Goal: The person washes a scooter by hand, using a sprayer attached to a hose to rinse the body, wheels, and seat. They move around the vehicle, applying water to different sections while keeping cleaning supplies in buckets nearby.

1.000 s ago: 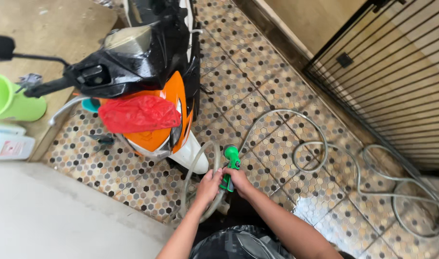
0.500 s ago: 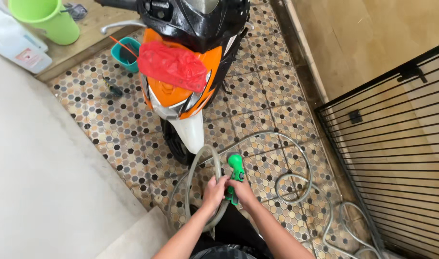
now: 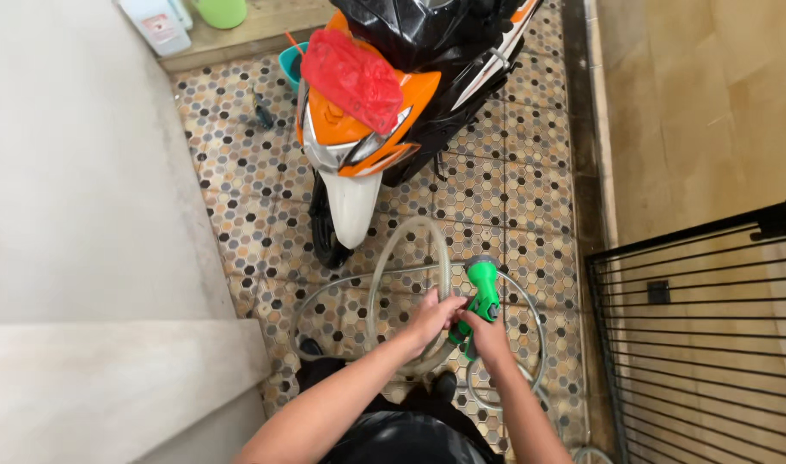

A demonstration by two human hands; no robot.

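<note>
Green spray nozzle held low at centre, above patterned tile floor, head aimed toward white front fender of orange-and-black scooter. Right hand clenched round nozzle grip, fingers wrapped beneath the head. Left hand closed at the rear of the nozzle, touching right hand; fingers meeting where clear hose joins. Hose looped on tiles between scooter wheel and hands. Red cloth draped over scooter front. Black metal gate at right.
</note>
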